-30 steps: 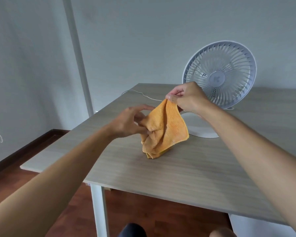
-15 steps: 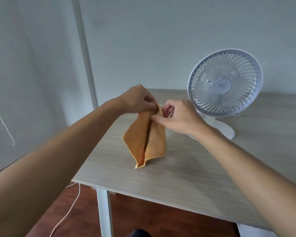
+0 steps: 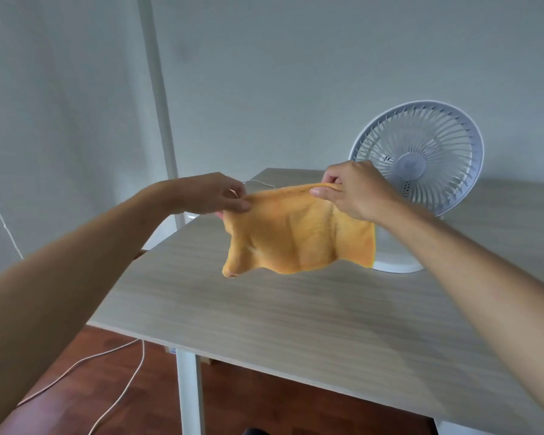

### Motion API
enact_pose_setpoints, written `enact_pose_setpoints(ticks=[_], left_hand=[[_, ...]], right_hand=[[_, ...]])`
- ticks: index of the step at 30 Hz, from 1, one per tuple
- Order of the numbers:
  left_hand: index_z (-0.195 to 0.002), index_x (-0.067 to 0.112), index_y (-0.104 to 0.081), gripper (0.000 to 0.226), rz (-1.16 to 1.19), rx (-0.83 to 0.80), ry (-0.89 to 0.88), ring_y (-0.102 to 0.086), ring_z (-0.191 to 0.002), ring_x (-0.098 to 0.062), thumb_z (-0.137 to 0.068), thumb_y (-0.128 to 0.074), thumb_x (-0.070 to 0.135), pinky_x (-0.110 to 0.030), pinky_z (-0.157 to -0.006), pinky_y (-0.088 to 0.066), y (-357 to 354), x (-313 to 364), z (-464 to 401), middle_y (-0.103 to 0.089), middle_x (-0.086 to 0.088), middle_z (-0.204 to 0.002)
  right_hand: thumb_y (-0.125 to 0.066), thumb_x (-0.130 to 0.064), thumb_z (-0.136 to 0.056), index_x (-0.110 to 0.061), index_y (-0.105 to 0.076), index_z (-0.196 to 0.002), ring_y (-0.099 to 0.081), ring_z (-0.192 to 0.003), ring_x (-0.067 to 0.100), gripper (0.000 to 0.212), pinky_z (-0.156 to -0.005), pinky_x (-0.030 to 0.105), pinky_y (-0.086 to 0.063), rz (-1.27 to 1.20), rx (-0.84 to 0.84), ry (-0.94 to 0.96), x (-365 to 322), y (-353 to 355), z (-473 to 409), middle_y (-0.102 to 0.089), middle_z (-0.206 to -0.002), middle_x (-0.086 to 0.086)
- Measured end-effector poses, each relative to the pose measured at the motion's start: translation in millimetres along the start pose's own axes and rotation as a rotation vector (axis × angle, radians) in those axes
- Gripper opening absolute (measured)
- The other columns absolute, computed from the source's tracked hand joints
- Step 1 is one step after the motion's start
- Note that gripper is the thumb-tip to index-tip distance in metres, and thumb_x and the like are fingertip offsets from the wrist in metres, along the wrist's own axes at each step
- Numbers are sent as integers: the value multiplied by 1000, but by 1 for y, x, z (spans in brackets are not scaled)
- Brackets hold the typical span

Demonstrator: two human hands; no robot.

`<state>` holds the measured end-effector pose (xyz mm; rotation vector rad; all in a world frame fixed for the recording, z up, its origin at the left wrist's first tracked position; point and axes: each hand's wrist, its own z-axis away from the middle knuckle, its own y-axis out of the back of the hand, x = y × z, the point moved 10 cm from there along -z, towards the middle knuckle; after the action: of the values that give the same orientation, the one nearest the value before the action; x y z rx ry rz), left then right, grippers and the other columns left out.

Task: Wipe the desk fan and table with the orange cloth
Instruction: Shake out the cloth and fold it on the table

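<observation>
We count two bare hands, our left hand [image 3: 212, 193] and our right hand [image 3: 357, 190]; one square orange terry cloth [image 3: 299, 237]; one round white plastic desk fan [image 3: 416, 158]; one pale wood-grain table [image 3: 296, 315], with one white table leg [image 3: 189, 390] showing under it; one thin white cable [image 3: 107, 372] looping over the dark wooden floor, and one white upright pole [image 3: 157, 98] standing by the wall

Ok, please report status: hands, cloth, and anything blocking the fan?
Left hand and right hand pinch cloth, spread in air. Fan not wiped yet. Nothing in the way.
</observation>
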<state>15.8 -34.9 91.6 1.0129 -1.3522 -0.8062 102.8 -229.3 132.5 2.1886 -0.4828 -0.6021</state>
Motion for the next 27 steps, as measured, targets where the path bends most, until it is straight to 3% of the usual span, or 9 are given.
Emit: enact_pose_setpoints(ticks=[4,7,10,14,18,20,22,25,27], left_hand=[[-85,15,-70,35,86,16,-18,-49,-70,-10,-91,-58,48,-27,-70,-37,1,-14,2,-56,6,-73],[-89,12,-67,47,200,32,-46,-50,-75,-12,-88,-55,57,-33,-74,-38,4,-16,5,-56,1,-78],[-85,18,-67,41,226,25,-45,-53,-75,-7,-80,-58,58,-26,-76,-42,3,-17,5,-59,7,-79],[-93,15,-71,20,251,-61,-42,-61,-83,-9,-90,-63,34,-29,-85,-47,0,-24,9,-67,4,-87],[-99,3,-71,25,373,-22,47,-60,-87,-15,-92,-64,26,-33,-92,-50,0,-38,5,-65,-6,-91],[-100,-6,-67,26,506,10,130,-60,-76,-12,-91,-66,19,-25,-78,-56,-7,-40,0,-61,-9,-85],[-92,-4,-65,14,608,15,212,-60,-57,-9,-90,-65,10,-18,-57,-54,-17,-35,-3,-58,-6,-73],[-80,0,-62,9,760,-11,307,-62,-52,-13,-88,-63,4,-22,-53,-56,-37,-17,-8,-60,-8,-65],[-88,-4,-65,6,835,-30,320,-65,-55,-17,-88,-62,2,-26,-55,-59,-49,-1,-11,-64,-13,-71]], right_hand=[[-73,-40,-82,-15,-72,-82,-57,-78,18,24,-66,24,-42,-64,-38,-52,22,13,-2,-64,-73,1],[-74,-32,-83,-21,-72,-85,-62,-81,17,11,-76,29,-47,-128,-172,-80,38,3,1,-69,-81,2],[-76,-24,-82,-20,-72,-86,-62,-73,11,7,-69,20,-47,-174,-250,-118,48,-5,6,-68,-76,-4],[-77,-25,-81,-21,-71,-82,-64,-69,7,7,-70,20,-49,-232,-238,-186,61,-3,8,-70,-75,-3],[-78,-19,-80,-24,-69,-76,-63,-69,10,11,-71,22,-47,-336,-191,-305,73,-9,12,-70,-76,-2],[-81,-19,-76,-22,-70,-73,-62,-67,11,12,-66,22,-49,-315,-129,-361,74,-12,11,-72,-78,1],[-81,-14,-74,-18,-71,-72,-58,-54,12,11,-50,18,-47,-342,-137,-414,67,-20,11,-70,-75,5],[-82,-9,-71,-8,-74,-77,-52,-44,15,10,-48,21,-49,-342,-220,-469,47,-35,13,-63,-68,9],[-83,-10,-69,-6,-75,-79,-50,-43,16,13,-51,23,-50,-378,-237,-456,28,-42,12,-61,-65,8]])
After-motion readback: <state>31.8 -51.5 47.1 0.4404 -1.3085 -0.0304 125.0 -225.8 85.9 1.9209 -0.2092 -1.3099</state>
